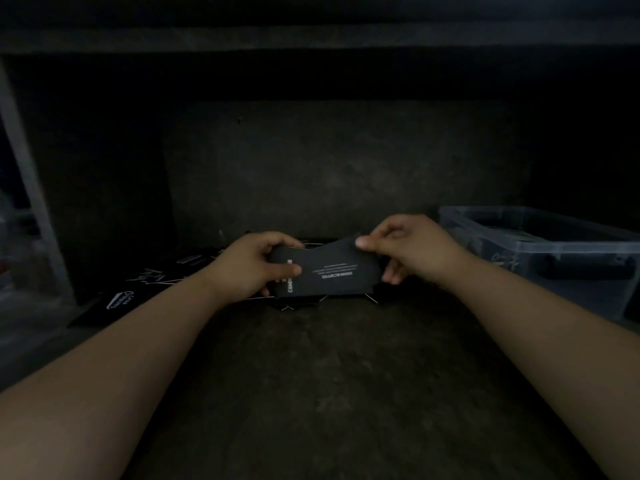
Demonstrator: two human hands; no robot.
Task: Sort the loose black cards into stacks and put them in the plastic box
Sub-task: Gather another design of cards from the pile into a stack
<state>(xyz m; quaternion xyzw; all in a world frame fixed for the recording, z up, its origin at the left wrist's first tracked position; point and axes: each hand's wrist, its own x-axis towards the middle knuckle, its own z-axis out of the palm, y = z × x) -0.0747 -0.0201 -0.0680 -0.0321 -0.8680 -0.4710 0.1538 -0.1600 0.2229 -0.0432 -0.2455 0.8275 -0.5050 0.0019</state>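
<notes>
Both bare forearms fill the near part of my view, reaching out over the dark, worn tabletop (346,375). My left hand (258,263) is clenched around one end of a small stack of black cards with white print (325,273), thumb on top, while my right hand (412,249) pinches the far corner of the top card between thumb and fingers, so that card bows upward. More loose black printed cards (152,285) lie scattered flat on the table to the left and under my hands. Off to the right sits the clear plastic storage box (568,258), open; something dark seems to lie inside, but I can't tell what. I judge the sorting partly done: one stack forming, plenty loose, boxing mostly ahead.
</notes>
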